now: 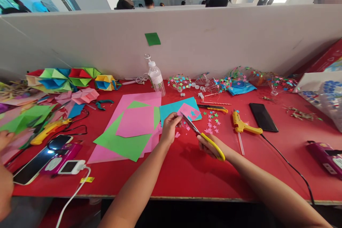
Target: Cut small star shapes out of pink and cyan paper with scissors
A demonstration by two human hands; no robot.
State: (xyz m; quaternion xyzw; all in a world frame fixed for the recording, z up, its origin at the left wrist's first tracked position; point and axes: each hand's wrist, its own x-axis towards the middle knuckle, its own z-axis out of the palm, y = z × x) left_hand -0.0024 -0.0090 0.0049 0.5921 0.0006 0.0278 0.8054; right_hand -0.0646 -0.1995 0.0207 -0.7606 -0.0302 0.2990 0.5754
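My left hand (171, 126) pinches the edge of a small pink paper piece (189, 108) above a blue sheet (171, 108). In my right hand (210, 145) is a pair of scissors (213, 144) with yellow handles, the fingers wrapped round them. Their blades point up and left, at the lower edge of the pink piece; whether they are biting into it I cannot tell. Small pink and green paper stars (212, 123) lie scattered just beyond my right hand. To the left of my hands, pink and green sheets (136, 121) are stacked on the red table.
A yellow glue gun (242, 124), a black phone (264, 117) and a yellow cutter (217, 109) lie rightward. Behind stand a plastic bottle (157, 78) and star-covered clear shapes (179, 82). Another person's hand (5, 140) is at far left, near folded paper shapes (55, 78).
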